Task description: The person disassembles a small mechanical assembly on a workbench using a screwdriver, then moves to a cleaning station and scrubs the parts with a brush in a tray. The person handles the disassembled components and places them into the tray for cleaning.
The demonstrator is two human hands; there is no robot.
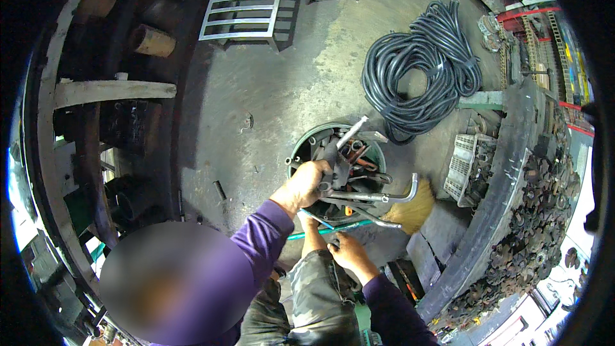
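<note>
My left hand (306, 184) reaches over a round green tub (298, 147) crowded with metal tools. Its fingers are closed round a dark metal tool (330, 154), whose exact kind I cannot make out. A pale metal bar (352, 131) slants up beside it. To the right, a bent steel bar (410, 191) and a darker bar stick out over the rim. My right hand (352, 254) is closed beside my camouflage trouser leg; a small dark spot shows at its fingertips, and what it holds, if anything, is unclear. A blurred patch hides part of my left arm.
A thick coil of black hose (423, 67) lies beyond the tub. Straw broom bristles (415, 208) and a white crate (460, 166) stand at right, near a bench (490, 218) heaped with metal parts. Far left is a slatted metal rack (246, 8); dark shelving (115, 91) lines the left.
</note>
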